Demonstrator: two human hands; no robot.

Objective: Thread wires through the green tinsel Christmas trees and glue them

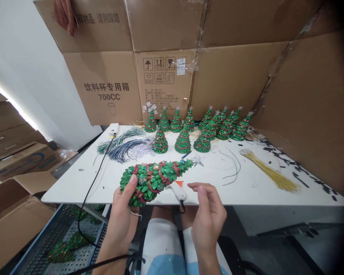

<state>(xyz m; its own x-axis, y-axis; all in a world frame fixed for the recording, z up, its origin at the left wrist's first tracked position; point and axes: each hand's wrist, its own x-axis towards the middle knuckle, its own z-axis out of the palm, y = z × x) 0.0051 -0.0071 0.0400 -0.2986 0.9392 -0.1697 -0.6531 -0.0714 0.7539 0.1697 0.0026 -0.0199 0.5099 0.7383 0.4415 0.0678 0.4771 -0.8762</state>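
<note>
My left hand (124, 208) is wrapped round the wide base of a green miniature Christmas tree (153, 179), with the thumb across its side. The tree is tilted onto its side, its silver star (198, 160) pointing right. Red garland and small gold and blue balls cover it, and a thin pale wire hangs near its base. To the right of the tree, my right hand (208, 215) is empty; its index finger stretches left, apart from the star, while other fingers curl. Partly behind the tree lies a white glue gun (178, 192) with an orange part, at the table's front edge.
Several finished-looking trees (183, 139) stand at the back of the white table (74, 183). Dark wire bundles (123, 151), yellow wire ties (271, 172) and scattered black pieces (298, 164) lie around. Cardboard walls (166, 38) enclose the back. A blue crate (86, 263) sits below left.
</note>
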